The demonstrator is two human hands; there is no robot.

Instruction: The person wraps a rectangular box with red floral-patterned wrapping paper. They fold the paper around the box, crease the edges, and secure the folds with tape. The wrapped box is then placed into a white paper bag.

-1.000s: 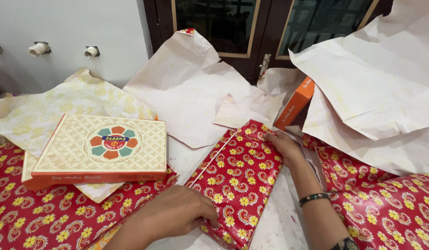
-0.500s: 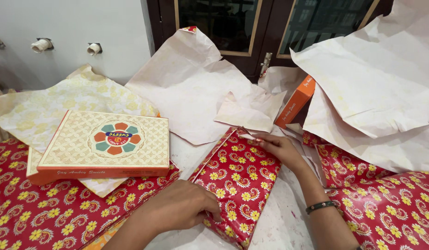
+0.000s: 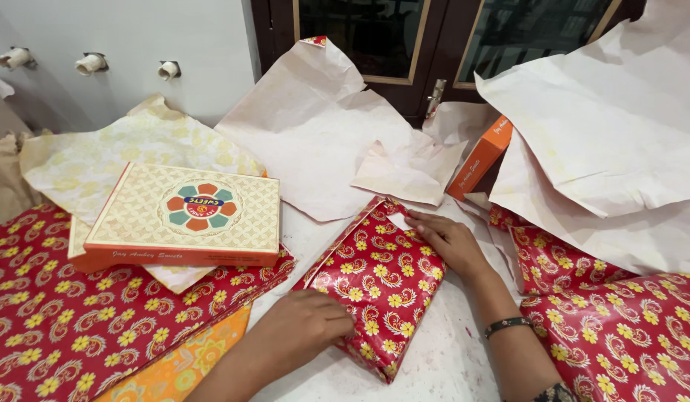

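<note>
**Wrapped box under both hands**

White speckled countertop fills the view from my head camera, backed by a pale wall and dark-framed glass doors. At the centre lies the wrapped box, flat and rectangular, covered in glossy red paper printed with yellow flowers and paisley curls; it sits at a slant, one corner pointing toward me.

My left hand rests palm-down on its near left edge, fingers curled over the paper, holding nothing else. My right hand lies flat on the far right corner, fingers spread narrow, pressing a folded flap; a dark bracelet circles that wrist.

I count one unwrapped sweet box, cream with an orange rim and a round coloured emblem, to the left on a yellow-patterned sheet. One small orange carton stands tilted behind. Two loose sheets of red floral paper lie printed side up, left and right, and several pale sheets lie face-down behind.
</note>
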